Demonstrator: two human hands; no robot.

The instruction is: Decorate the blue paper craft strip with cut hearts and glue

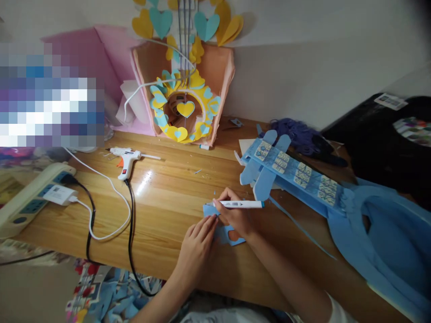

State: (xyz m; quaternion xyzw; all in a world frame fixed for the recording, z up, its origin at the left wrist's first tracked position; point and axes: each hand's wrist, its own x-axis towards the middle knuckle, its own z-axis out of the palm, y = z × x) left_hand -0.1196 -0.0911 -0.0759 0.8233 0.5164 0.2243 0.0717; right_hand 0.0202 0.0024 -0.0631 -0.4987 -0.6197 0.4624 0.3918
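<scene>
Tabletop, glossy light-brown wood grain [164, 224]. Borne directly on it: at the left end, a long white power strip with blue socket face [33, 208]; beside it, a white plastic glue gun with black cord [127, 163], lying on its side. At the back stood an open peach-coloured box trimmed with yellow and teal paper hearts [220, 85]. To the right lay a pale-blue guitar-shaped model [333, 208]; near the front edge, a flat sky-blue piece [209, 211], partly covered. Small scraps [198, 171] were scattered mid-table.

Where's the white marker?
The white marker is in the right hand, just right of centre in the head view, tip at the blue piece.
</scene>
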